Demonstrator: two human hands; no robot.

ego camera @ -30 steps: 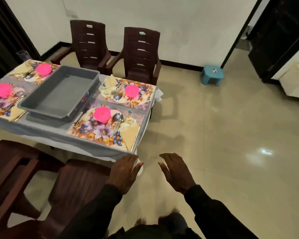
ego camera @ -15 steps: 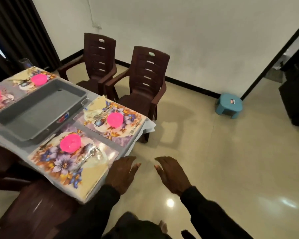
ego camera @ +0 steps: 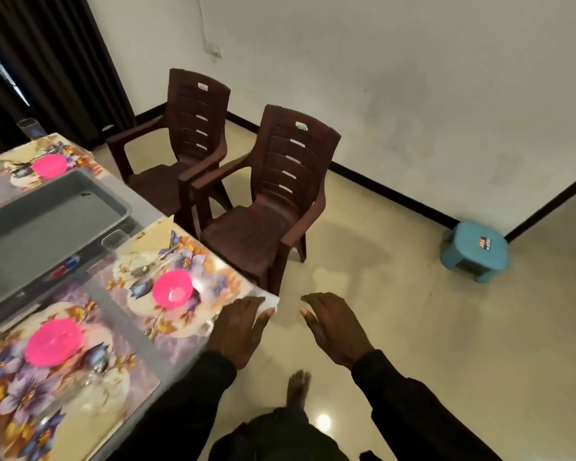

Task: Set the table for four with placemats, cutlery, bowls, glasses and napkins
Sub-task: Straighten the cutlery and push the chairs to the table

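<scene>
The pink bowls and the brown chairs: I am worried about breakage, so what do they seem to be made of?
The pink round bowls look like glossy moulded plastic: vivid, slightly translucent colour with a bright highlight inside. The dark brown slatted armchairs also seem moulded plastic, satin finish: one-piece shells with slots in the back.

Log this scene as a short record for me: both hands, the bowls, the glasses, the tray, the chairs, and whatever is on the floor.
left hand: open, at the table corner; contact unclear
right hand: open, over the floor, holding nothing
bowls: near bowl, middle bowl, far bowl; all pink, each on a floral placemat
glasses: far glass at the far corner; near glass beside the tray
tray: grey, between the place settings
chairs: two brown ones, side by side beside the table
stool: blue, near the wall
</scene>
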